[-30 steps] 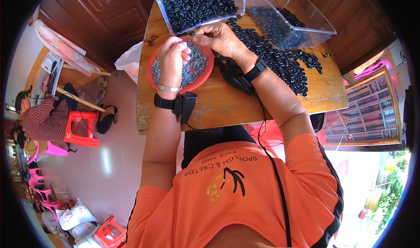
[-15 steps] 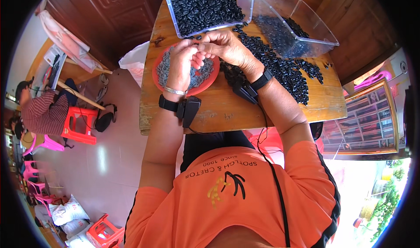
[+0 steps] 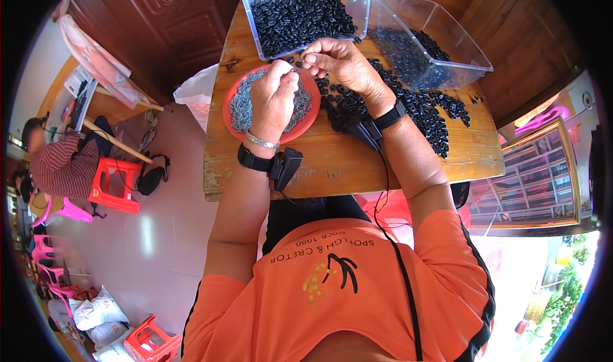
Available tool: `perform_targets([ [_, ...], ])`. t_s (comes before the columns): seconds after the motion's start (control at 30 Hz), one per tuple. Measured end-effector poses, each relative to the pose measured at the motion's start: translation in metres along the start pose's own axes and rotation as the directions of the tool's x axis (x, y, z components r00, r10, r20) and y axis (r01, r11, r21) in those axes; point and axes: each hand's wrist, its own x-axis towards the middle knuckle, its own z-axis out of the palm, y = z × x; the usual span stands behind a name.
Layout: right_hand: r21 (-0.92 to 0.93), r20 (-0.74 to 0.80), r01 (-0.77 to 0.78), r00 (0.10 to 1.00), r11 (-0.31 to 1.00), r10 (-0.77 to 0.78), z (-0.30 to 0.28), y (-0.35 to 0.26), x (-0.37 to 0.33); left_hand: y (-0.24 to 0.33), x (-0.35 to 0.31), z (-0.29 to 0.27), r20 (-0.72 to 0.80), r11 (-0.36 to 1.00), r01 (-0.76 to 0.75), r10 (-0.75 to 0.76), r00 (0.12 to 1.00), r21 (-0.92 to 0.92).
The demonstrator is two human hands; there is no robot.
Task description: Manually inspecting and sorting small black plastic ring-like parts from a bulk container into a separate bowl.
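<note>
Now the hands are apart: half a second ago fingertips met over the red bowl [image 3: 313,114], now right hand [image 3: 348,65] sits just right of left hand [image 3: 274,97]. Reads as a break in the two-handed handling, my guess. Left grip curled, right grip's fingertips drawn together; can't tell if either pinches a part. Gray pieces [image 3: 241,103] in the bowl, black rings [image 3: 421,116] loose on the counter [image 3: 357,170] and in the bins. Count: two hands, one bowl, two clear bins [image 3: 450,75]; pieces and rings too many to count.
</note>
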Motion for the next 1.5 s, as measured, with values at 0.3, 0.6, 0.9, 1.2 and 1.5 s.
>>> perform_targets([
  [0.3,0.009,0.082,0.074,0.994,0.997,-0.074,0.0062,-0.0023,-0.0016,-0.0011,0.0013,0.0,0.011,0.978,-0.093,0.092,0.996,0.184],
  [0.6,-0.088,0.057,0.047,0.998,0.995,-0.042,0.0068,-0.0043,-0.0031,-0.0013,0.0006,-0.0003,0.048,0.969,-0.112,0.104,0.993,0.221],
  [0.9,-0.067,0.056,0.027,0.998,0.997,-0.023,0.0073,-0.0066,-0.0043,0.0004,0.0001,-0.0001,0.049,0.959,-0.1,0.09,0.995,0.264],
  [1.2,-0.216,0.069,0.022,0.998,0.976,-0.007,0.0073,-0.0063,-0.0035,-0.0026,0.0002,0.0,0.044,0.96,-0.103,0.095,0.994,0.259],
  [1.5,-0.332,0.076,0.101,0.994,0.938,-0.08,0.008,-0.0041,-0.0037,-0.0016,0.0003,-0.0007,0.065,0.94,-0.138,0.123,0.99,0.312],
])
